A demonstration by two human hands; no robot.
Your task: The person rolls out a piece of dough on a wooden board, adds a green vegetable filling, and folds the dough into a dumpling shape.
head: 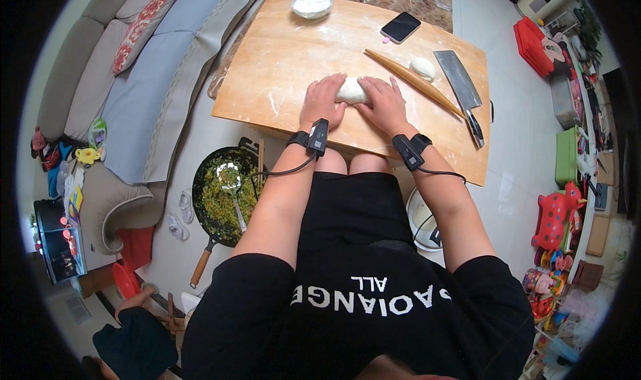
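Note:
A short thick roll of white dough (352,91) lies on a floured wooden board (270,44). My left hand (322,101) rests against its left end, and my right hand (384,102) holds its right end, so the dough sits between both palms. Right of my hands, a wooden rolling pin (413,83) lies at a slant. Just beyond it is a round ball of dough (423,69), and farther right a cleaver (458,82) with a black handle. A glass bowl of flour (312,4) stands at the board's far edge.
A smartphone (400,27) lies on the board's far right part. On the floor at my left stands a wok (225,194) of chopped green filling with a slotted metal spoon (234,194). A white pot (424,219) is beside my right leg. Another person (135,340) is at lower left.

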